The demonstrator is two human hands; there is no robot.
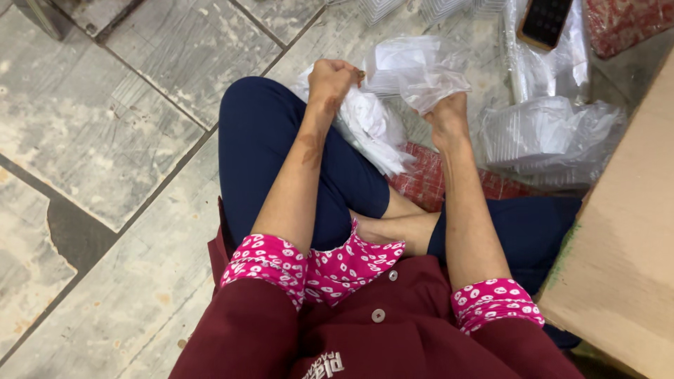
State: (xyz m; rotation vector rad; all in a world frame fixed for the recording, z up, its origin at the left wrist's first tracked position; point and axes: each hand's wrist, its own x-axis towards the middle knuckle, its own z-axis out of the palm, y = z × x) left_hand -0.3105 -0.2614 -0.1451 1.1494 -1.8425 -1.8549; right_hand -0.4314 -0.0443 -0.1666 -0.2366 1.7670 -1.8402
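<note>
Head view looks down on a person sitting cross-legged on a grey tiled floor point(140, 105). The left hand point(331, 78) is closed in a fist, pinching one edge of a thin, crumpled clear plastic bag point(414, 70) that lies at about twelve o'clock from the knees. The right hand point(447, 116) grips the same bag from below, fingers curled tight into the film. The bag is stretched between the two hands, above a stack of white plastic sheets point(368, 126) resting against the navy trouser knee. At two o'clock sits a heap of clear plastic containers in wrap point(547, 133); a brown cardboard box point(625, 260) stands at four o'clock. The bag seems mid-opening; parting its mouth likely calls for pulling the two edges apart.
</note>
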